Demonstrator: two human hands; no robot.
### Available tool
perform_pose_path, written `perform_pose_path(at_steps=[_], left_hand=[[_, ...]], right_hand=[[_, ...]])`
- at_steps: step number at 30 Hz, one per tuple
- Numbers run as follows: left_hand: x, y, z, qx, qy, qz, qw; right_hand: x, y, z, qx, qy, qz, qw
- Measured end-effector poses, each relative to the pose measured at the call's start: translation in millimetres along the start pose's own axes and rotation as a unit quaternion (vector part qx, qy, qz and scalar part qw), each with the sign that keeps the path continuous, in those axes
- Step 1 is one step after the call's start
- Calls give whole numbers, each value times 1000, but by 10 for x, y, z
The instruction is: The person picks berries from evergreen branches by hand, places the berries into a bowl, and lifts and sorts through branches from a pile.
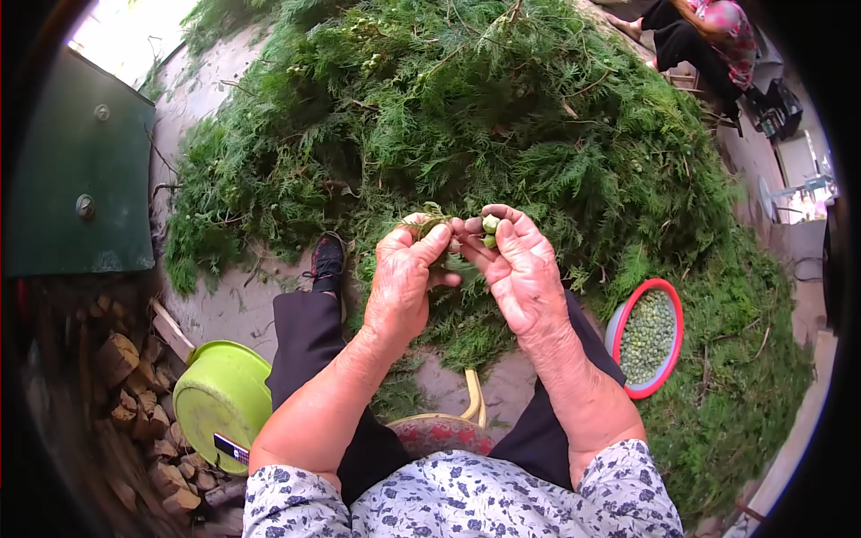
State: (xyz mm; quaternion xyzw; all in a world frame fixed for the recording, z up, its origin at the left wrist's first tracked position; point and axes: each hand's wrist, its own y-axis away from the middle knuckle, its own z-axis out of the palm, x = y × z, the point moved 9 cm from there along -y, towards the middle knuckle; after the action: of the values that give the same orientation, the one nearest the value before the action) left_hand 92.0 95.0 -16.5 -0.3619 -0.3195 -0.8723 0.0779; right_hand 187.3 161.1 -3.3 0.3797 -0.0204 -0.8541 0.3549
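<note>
Both hands are raised close together in front of a big heap of green conifer branches (404,117). My left hand (405,269) pinches a small green sprig (429,218) between thumb and fingers. Held between the thumb and fingers of my right hand (523,273) are small pale green cones (490,226). The fingertips of the two hands nearly meet. To the right of my right knee stands a red-rimmed basin (679,334) filled with small green cones (647,339).
A lime green tub (220,399) stands at the left beside stacked firewood (121,363). A dark green panel (81,170) is at the upper left. Another person (717,40) sits at the upper right. A patterned seat (439,437) is below my hands.
</note>
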Motion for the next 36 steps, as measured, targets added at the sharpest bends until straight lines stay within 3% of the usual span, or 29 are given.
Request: perform_pose_path(at_steps=[3, 6, 11, 17, 22, 26, 30, 33, 34, 36], left_hand=[[115, 1, -13, -1, -98, 49, 994], [211, 32, 97, 16, -86, 118, 989], [93, -26, -27, -26, -151, 50, 987], [168, -45, -122, 43, 25, 64, 997], [192, -56, -185, 40, 15, 66, 997], [222, 5, -51, 4, -69, 81, 994], [222, 30, 82, -31, -204, 158, 966], [354, 95, 143, -10, -388, 303, 870], [359, 102, 144, -10, -388, 303, 870], [246, 35, 72, -29, -274, 191, 942]], right_hand=[[-48, 18, -45, 22, 119, -3, 993], [71, 41, 41, -25, 137, 51, 989], [100, 47, 69, -29, 102, 67, 992], [28, 16, 188, -68, -46, 68, 994], [31, 7, 169, -62, -76, 56, 994], [-10, 5, 148, -46, -43, 41, 997], [15, 27, 78, -12, 13, 57, 998], [33, 25, 96, -40, 5, 47, 998], [44, 27, 84, -35, -12, 55, 998], [54, 22, 70, -29, -30, 63, 997]])
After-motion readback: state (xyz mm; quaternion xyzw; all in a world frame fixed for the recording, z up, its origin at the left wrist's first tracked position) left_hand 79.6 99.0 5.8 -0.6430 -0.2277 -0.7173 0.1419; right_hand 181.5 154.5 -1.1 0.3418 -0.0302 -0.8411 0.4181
